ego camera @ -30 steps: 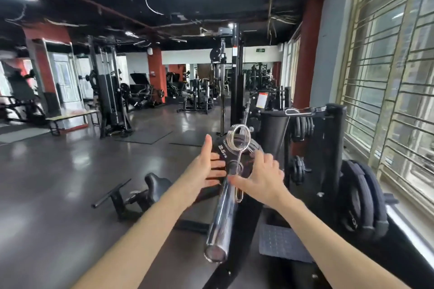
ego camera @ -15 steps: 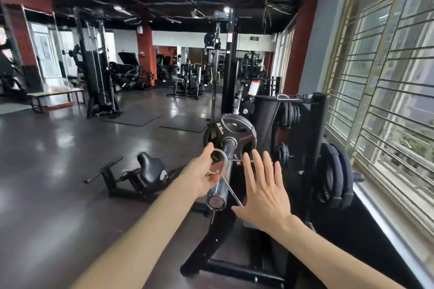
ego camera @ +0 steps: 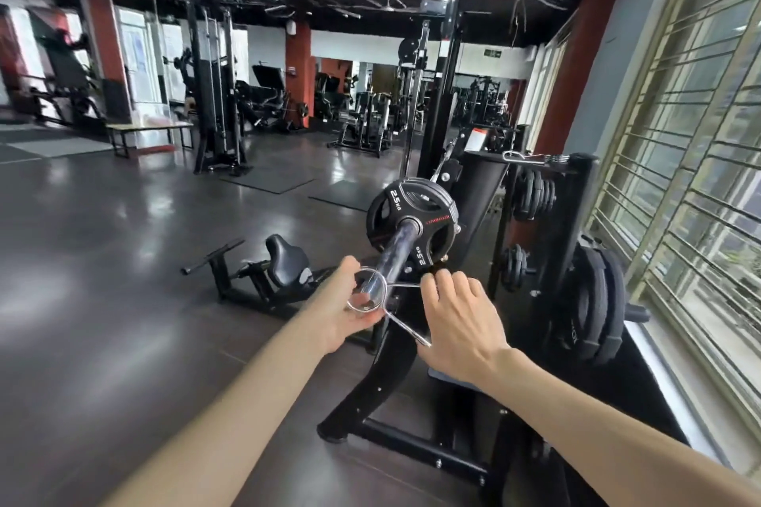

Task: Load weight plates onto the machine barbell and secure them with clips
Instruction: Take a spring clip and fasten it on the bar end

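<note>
Daylight is pouring in through the barred window (ego camera: 692, 161) on my right, glaring off the glossy floor (ego camera: 103, 259); the ceiling is staying dim, and edges are bending and blurring

Just one wide head-worn view, being aimed forward and down, close over the bar sleeve (ego camera: 393, 255).
</note>
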